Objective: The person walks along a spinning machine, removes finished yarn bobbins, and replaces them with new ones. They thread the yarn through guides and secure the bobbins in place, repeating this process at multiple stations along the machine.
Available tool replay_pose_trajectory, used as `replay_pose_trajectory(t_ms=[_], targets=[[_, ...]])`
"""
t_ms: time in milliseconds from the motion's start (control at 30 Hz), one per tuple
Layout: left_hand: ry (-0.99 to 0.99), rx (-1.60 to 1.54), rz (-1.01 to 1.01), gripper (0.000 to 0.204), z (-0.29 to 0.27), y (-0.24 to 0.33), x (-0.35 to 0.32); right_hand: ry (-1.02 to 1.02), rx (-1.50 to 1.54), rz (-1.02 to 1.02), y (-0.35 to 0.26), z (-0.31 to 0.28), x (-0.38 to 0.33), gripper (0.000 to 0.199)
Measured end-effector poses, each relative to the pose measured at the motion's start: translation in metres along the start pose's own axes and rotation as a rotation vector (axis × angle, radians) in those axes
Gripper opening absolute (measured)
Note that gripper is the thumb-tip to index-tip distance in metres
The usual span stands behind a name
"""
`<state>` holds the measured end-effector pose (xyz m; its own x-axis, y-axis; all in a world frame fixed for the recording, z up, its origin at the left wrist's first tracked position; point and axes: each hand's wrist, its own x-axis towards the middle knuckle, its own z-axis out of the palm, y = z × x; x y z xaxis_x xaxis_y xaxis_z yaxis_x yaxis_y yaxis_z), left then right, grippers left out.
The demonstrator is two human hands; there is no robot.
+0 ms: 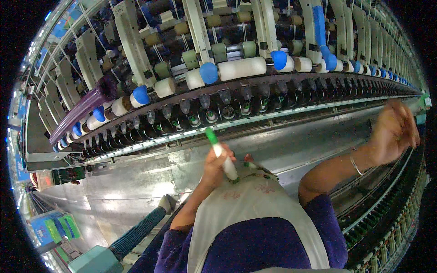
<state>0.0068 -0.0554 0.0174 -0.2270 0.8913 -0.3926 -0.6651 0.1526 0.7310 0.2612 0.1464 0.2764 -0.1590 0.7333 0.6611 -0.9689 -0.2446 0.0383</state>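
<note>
In front of my apron, my left hand (215,169) is wrapped round a spinning bobbin (223,157) wound with white yarn. The bobbin's bare green end points up and away, toward the machine. My right hand (395,132) is lifted far out to the right, its forearm wearing a thin bangle. Motion smears its fingers, and I cannot make out anything in them. Beyond my left hand runs the spinning frame's row of spindles (210,116), several with green-tipped bobbins on them. White rollers (241,68) with blue end pieces sit above the spindles.
A purple tube (82,107) lies across the rollers at the left. A ribbed hose (136,232) with a pale nozzle rises at the lower left. Another machine row (387,218) stands close behind my right arm. Over the metal floor (123,182), my apron pocket bulges.
</note>
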Motion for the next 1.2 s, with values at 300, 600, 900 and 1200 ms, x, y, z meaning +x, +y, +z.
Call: replay_pose_trajectory(t_ms=[300,600,900,1200], targets=[[-0.182,0.139,-0.133,0.046,0.019,0.003,0.013,0.286,-0.137,-0.037,0.005,0.019,-0.028,0.014],[-0.349,0.048,-0.164,0.061,0.04,0.032,0.025,0.106,0.068,0.244,0.012,0.031,-0.028,0.005],[-0.396,0.014,-0.179,0.066,0.05,0.03,0.019,0.048,-1.879,0.536,0.071,-0.094,-0.095,0.03],[-0.266,0.157,-0.158,0.052,0.052,0.024,0.015,0.048,-1.886,0.491,0.081,-0.119,-0.205,0.015]])
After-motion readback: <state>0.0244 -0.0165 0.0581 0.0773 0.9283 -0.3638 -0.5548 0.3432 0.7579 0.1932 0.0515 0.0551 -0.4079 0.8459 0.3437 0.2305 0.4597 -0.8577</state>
